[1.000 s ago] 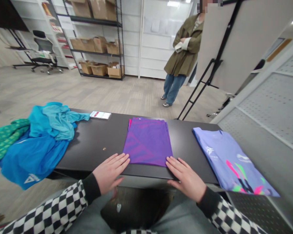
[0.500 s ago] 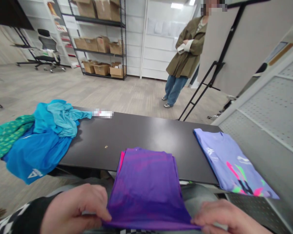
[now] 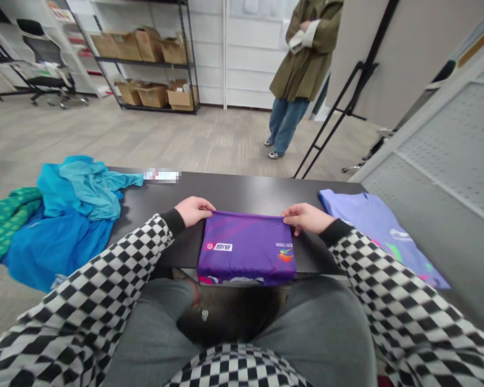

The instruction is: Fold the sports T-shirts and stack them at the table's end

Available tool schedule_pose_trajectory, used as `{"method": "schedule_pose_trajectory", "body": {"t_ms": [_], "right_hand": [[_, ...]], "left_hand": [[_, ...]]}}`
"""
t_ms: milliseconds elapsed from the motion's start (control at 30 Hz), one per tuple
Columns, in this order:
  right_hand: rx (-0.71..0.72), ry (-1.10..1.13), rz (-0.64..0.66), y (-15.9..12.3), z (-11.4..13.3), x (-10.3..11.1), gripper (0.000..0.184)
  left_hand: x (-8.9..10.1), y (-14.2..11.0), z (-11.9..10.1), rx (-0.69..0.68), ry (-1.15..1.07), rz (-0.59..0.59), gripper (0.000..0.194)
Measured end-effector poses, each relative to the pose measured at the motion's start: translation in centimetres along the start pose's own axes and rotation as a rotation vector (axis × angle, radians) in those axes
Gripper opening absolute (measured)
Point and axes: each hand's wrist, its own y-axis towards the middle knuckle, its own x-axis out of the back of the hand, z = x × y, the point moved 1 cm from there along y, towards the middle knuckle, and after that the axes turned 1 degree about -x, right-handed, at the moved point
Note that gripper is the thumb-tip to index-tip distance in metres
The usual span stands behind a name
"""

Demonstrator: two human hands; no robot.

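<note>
Two pinches on one purple cloth

From the head view, the purple cloth lies at the middle of the tabletop's front edge, its near side drooping just over that edge. The left hand has thumb and fingers closed on its far left corner; the right hand pinches the far right corner the same way, both grips almost shut on thin fabric.

To my eye, that overhang is the weak spot: should both pinches slip, its weight could drag the cloth towards the lap. An uneven pull might also skew the layers, since such slick fabric probably slides easily on itself.

It makes a neat oblong, smooth with a faint sheen, carrying a white label and an orange print; pink and white peep out along the near fold. At the tabletop's left end slumps a soft, crumpled blue-and-green pile, sagging past the front corner. Along the right end lies a flat lilac shirt with bright prints. Something pale sits by the back edge, too blurred to name.
</note>
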Motion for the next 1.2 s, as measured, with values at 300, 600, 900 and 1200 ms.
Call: {"method": "schedule_pose_trajectory", "body": {"t_ms": [300, 600, 900, 1200], "right_hand": [[0.028, -0.315, -0.196, 10.4, 0.0, 4.2, 0.016], [0.195, -0.627, -0.672, 15.1, 1.6, 3.6, 0.037], [0.621, -0.76, -0.397, 0.6, 0.7, -4.5, 0.028], [0.702, -0.939, -0.291, -5.4, 2.7, -11.7, 0.029]], "left_hand": [[0.9, 11.0, 0.8, -0.144, 0.471, -0.139, 0.026], [-0.1, 14.9, -0.4, -0.229, 0.603, -0.394, 0.045], [0.0, 7.5, 2.4, -0.374, 0.742, -0.078, 0.059], [-0.2, -11.6, 1.8, -0.111, 0.907, -0.204, 0.065]]}}
